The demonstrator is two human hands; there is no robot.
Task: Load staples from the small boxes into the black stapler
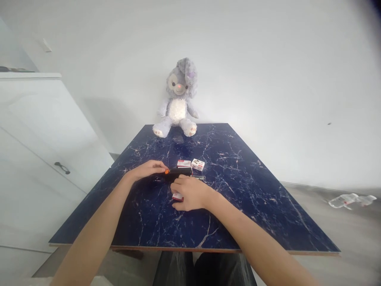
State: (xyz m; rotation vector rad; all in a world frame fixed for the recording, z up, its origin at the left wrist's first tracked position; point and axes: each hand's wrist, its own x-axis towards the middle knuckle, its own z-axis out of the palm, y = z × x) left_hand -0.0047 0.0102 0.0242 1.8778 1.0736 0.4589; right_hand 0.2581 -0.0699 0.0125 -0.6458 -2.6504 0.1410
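A long black object with an orange end (180,171), which looks like a stapler, lies on the dark blue marbled table. My left hand (149,169) pinches its orange end between closed fingers. My right hand (193,193) is just in front of it, fingers and thumb curled around a small red-and-white box (177,196), partly covered by the fingers. A thin silver metal strip (199,177) shows beyond my right knuckles; whether it joins the black object I cannot tell. Behind stand two more small boxes, a red-and-white one (183,163) and a white one with printing (198,164).
A grey plush rabbit (177,107) sits at the far edge of the table (238,206), against the white wall. To the left stands a white cabinet (44,159) with a dark handle. Clear plastic bottles (343,200) lie on the floor at right.
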